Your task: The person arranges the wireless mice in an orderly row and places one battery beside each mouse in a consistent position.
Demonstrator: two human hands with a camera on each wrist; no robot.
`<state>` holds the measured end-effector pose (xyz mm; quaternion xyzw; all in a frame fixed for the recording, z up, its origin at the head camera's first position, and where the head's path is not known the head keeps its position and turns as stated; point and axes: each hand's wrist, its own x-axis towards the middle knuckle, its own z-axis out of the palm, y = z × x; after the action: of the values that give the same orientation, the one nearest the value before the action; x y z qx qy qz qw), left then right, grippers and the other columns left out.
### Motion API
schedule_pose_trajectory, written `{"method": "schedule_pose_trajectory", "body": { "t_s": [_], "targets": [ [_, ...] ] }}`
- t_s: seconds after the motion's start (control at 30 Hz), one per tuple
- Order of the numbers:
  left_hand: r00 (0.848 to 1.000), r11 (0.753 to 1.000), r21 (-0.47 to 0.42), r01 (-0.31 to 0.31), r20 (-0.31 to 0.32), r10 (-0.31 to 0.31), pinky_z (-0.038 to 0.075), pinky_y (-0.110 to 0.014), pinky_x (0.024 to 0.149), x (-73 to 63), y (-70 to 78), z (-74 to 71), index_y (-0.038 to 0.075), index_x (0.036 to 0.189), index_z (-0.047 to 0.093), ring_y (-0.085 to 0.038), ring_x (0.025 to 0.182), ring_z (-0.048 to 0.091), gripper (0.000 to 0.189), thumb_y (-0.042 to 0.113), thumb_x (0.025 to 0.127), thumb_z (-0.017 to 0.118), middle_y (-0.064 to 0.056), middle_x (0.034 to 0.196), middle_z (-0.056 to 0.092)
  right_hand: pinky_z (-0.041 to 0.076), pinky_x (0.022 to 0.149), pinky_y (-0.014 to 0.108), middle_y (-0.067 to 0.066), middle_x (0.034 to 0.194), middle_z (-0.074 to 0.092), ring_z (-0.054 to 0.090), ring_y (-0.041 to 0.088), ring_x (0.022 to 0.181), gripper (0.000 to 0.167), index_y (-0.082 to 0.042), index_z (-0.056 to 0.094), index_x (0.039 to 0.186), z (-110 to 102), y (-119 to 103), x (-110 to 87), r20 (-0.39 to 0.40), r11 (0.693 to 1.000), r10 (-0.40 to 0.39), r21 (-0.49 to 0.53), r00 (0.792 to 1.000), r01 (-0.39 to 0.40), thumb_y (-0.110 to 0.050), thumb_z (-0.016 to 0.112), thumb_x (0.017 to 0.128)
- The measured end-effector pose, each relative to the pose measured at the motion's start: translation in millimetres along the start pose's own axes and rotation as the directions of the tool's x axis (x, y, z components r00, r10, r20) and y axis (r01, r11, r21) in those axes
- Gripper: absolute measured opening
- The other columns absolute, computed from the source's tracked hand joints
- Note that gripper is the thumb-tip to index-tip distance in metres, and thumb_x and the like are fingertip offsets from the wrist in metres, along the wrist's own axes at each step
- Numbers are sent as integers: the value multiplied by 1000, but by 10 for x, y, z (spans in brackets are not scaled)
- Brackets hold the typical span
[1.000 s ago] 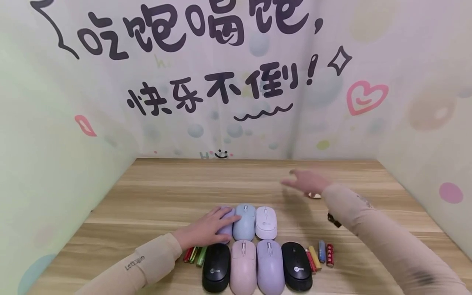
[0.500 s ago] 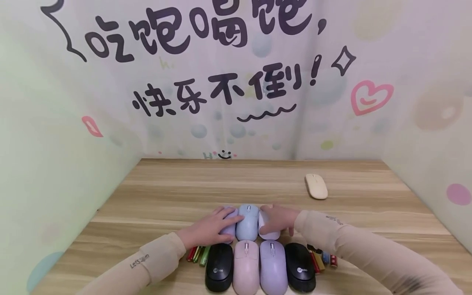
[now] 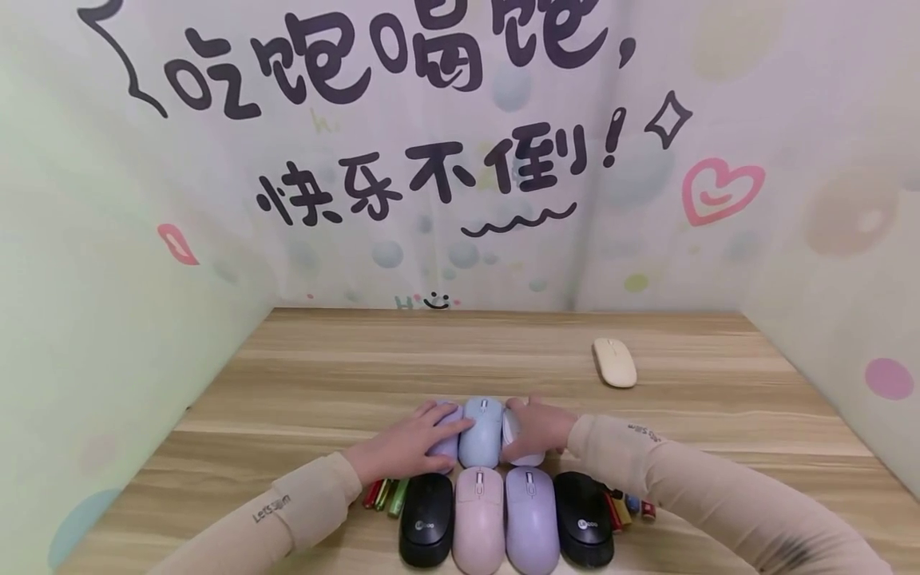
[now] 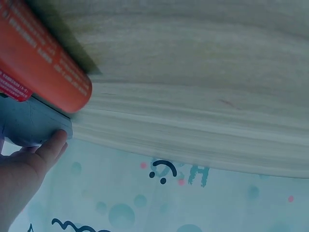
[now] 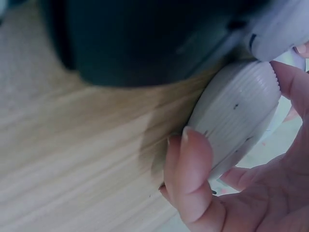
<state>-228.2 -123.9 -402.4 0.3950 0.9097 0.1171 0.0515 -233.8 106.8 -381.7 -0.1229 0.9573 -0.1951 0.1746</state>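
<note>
In the head view my left hand (image 3: 402, 443) holds the lavender mouse (image 3: 449, 438) at the left end of the back row, one finger reaching onto the light blue mouse (image 3: 481, 435) beside it. My right hand (image 3: 542, 427) grips the white mouse (image 3: 530, 461) at the row's right end and covers most of it. The right wrist view shows curled fingers along the ribbed side of the white mouse (image 5: 236, 111). A front row lies just nearer: a black mouse (image 3: 426, 523), a pink mouse (image 3: 479, 523), another lavender mouse (image 3: 532, 523) and another black mouse (image 3: 585, 523).
Red and green batteries (image 3: 386, 495) lie left of the front row. More batteries (image 3: 621, 509) sit to its right, partly hidden by the right sleeve. Farther back on the wooden table (image 3: 402, 351) is a beige mouse (image 3: 615, 363). A printed curtain (image 3: 345, 271) hangs behind.
My right hand has come from above the beige mouse, back and left, down onto the white mouse, and now grips it. The left hand has stayed on the lavender mouse.
</note>
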Motion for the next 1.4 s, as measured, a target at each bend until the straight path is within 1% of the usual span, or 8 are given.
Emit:
{"method": "schedule_pose_trajectory", "body": {
  "t_s": [0.17,0.37,0.57,0.73,0.87,1.07,1.27,1.4],
  "targets": [
    [1000,1000,11,1,-2,-1,35,-49,99,-5,-11,5,19,138,40,-40,130,29,54,34,89,57,-15,143,33,46,53,32,18,107,44,52,23,75,84,-5,41,133,10,-8,5,-16,1000,-17,-20,1000,17,-34,77,63],
    [1000,1000,16,6,1,-6,35,-50,99,-1,-23,20,21,139,40,-40,130,29,55,36,89,57,-15,143,33,46,57,31,21,110,44,52,23,76,84,-4,40,134,30,7,35,-11,999,-36,-33,999,35,-32,76,63],
    [1000,1000,23,7,-7,-7,36,-49,98,-13,-19,30,21,138,40,-39,130,30,55,36,89,57,-15,143,34,48,54,32,24,117,44,53,24,79,87,-3,38,136,-4,39,94,0,999,-39,0,999,39,-31,77,63],
    [1000,1000,18,2,-12,-1,36,-49,98,-16,-21,38,21,138,41,-39,130,30,55,36,88,58,-16,143,34,49,53,34,26,122,43,55,26,81,90,-6,35,138,-174,154,322,-13,999,-23,-35,1000,22,-34,77,64],
    [1000,1000,25,7,-2,-7,36,-49,98,-13,-22,36,22,139,40,-38,130,30,55,37,88,57,-15,143,33,50,60,36,25,118,44,54,29,86,88,-7,35,138,-387,320,571,-61,997,-26,-75,998,21,-35,76,65],
    [1000,1000,16,9,5,-9,35,-50,99,-8,-17,17,22,139,39,-39,131,29,55,37,89,57,-15,144,33,49,63,37,28,125,41,52,32,95,85,-6,32,140,-658,545,847,-68,996,-2,-92,998,-4,-35,72,71],
    [1000,1000,4,7,10,-7,35,-51,98,-12,-5,-6,22,139,39,-39,130,29,55,35,89,57,-15,144,33,48,68,37,28,127,39,51,32,97,86,-6,33,139,-676,729,1049,-56,996,-17,-87,998,12,-39,71,71],
    [1000,1000,3,11,15,-11,36,-50,98,-11,-10,-6,22,139,39,-39,130,29,55,35,89,57,-15,144,32,45,80,42,28,131,37,49,33,103,88,-7,32,140,-656,785,1121,-67,994,-44,-102,997,37,-44,70,70]
  ]
}}
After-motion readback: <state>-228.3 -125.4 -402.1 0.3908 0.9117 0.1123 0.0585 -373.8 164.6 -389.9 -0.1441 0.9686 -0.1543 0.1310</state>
